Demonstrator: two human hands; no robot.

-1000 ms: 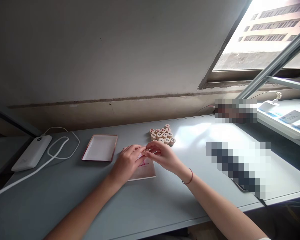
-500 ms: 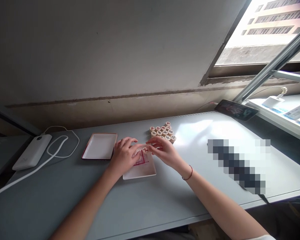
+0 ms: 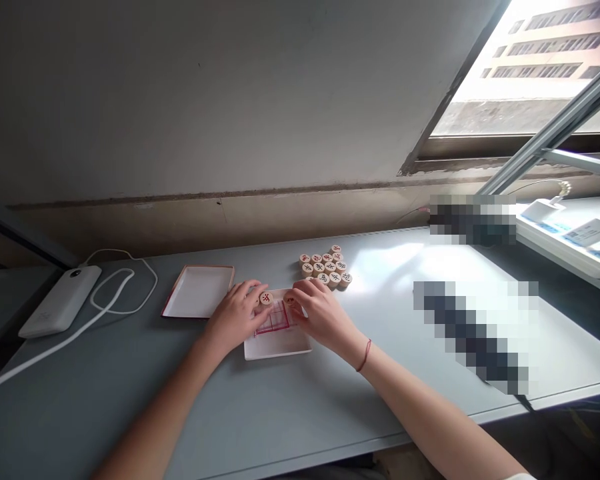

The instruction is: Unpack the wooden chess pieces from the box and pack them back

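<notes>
A shallow white box tray (image 3: pixel 280 345) lies on the desk with a sheet printed with red grid lines (image 3: pixel 274 321) in it. Over its left side, my left hand (image 3: pixel 237 312) curls thumb and fingers around a round wooden Chinese chess piece (image 3: pixel 266 299) with a red character; part of another piece shows beside it. At the tray's right side my right hand (image 3: pixel 323 312) pinches a second red-marked piece (image 3: pixel 290 300), partly hidden by the fingers. Just behind that hand stand several stacked chess pieces (image 3: pixel 330 267), marked red or black.
The white box lid (image 3: pixel 200 293) with a red edge lies left of the tray. A white power bank (image 3: pixel 61 303) with a white cable (image 3: pixel 70 337) is at the far left. Blurred dark objects lie on the right. A wall (image 3: pixel 230 227) runs behind the desk.
My right hand has lowered its piece to the tray's right side. My left hand has shifted slightly left, and a red-marked piece now shows between its thumb and fingers.
</notes>
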